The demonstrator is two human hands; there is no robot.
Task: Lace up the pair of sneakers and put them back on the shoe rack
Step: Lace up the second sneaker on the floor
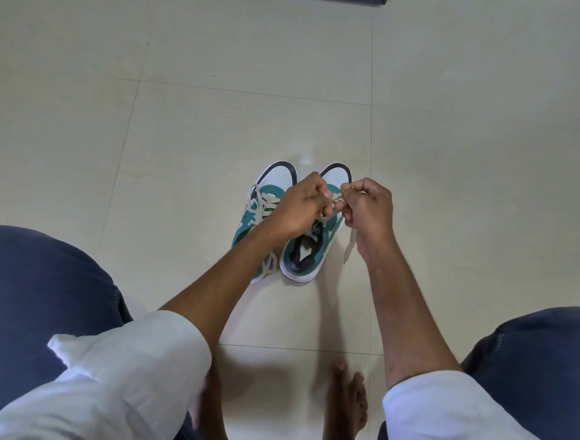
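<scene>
Two teal and white sneakers stand side by side on the tiled floor, toes pointing away from me. The left sneaker (255,220) has its cream lace threaded and tied. Over the right sneaker (309,251) both my hands work its cream lace (349,248). My left hand (301,205) pinches the lace above the tongue. My right hand (368,209) grips the other strand, whose loose end hangs down past my wrist. The eyelets of the right sneaker are mostly hidden by my hands.
Pale floor tiles (219,125) stretch all around the shoes. My knees in dark blue trousers sit at the left (50,282) and right (527,339), and a bare foot (345,405) rests near the bottom. A dark edge (357,1) shows at the top. No shoe rack is visible.
</scene>
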